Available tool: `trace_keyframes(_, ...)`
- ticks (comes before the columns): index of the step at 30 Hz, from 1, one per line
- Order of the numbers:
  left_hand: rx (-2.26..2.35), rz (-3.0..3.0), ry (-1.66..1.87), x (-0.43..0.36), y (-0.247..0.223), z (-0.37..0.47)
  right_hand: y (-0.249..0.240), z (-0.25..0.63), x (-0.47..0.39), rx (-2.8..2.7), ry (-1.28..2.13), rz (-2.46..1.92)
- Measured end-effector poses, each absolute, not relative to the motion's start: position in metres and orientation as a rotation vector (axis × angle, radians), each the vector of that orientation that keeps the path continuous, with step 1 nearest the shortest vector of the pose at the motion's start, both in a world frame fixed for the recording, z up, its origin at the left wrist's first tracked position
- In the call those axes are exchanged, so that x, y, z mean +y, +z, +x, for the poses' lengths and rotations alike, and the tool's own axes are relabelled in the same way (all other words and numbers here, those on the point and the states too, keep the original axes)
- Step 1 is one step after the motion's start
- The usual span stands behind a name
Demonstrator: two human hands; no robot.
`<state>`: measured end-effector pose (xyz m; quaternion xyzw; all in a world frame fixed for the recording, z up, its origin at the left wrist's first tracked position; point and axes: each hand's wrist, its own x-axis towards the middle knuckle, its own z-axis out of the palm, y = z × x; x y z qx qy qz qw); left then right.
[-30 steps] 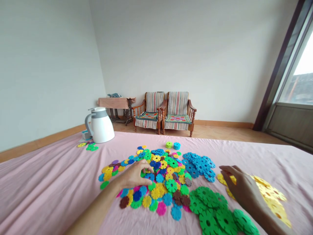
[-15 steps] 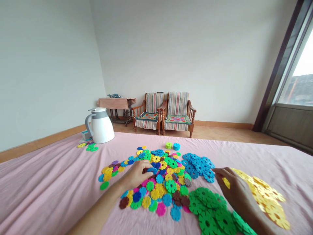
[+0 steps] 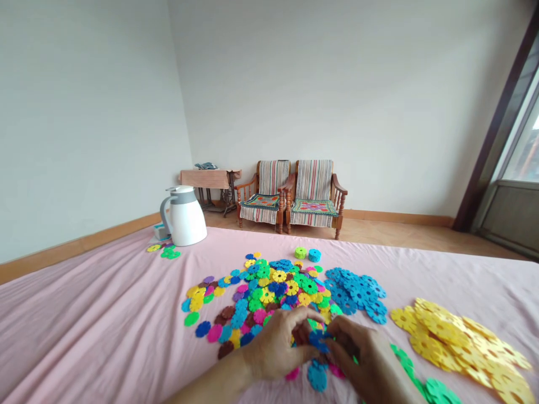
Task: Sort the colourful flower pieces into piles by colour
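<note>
Moving in from well apart, the left hand [image 3: 280,343] and right hand [image 3: 367,354] are meeting over the mixed discs [image 3: 278,276], their curled fingers pinching a blue disc [image 3: 319,340]. It is likely handling light, stiff and slick, its rim offering the surest hold.

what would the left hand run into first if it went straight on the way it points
Past the blue disc at its fingertips, most likely the right hand, close ahead, though exact depth there is hard to judge.
</note>
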<state>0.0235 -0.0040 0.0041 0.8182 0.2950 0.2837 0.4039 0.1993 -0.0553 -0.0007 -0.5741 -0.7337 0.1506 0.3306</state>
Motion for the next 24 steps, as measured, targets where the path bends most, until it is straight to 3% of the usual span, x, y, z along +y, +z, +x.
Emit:
trace_keyframes(7, 1.097, 2.183, 1.057, 0.026, 0.003, 0.005, -0.009, 0.291, -0.028, -1.521, 0.01, -1.801)
trace_keyframes(11, 1.331, 2.249, 1.133, 0.049, -0.006, -0.014, -0.018, 0.315, -0.023, -1.512, 0.005, -1.845)
trace_keyframes(20, 2.047, 2.334, 0.431, 0.077, -0.019, -0.072, -0.029, 0.303, -0.025, -1.669, 0.034, -1.74)
trace_keyframes(24, 1.939, 2.398, 0.375, 0.07, -0.02, -0.113, -0.027, 0.299, -0.027, -1.696, 0.045, -1.704)
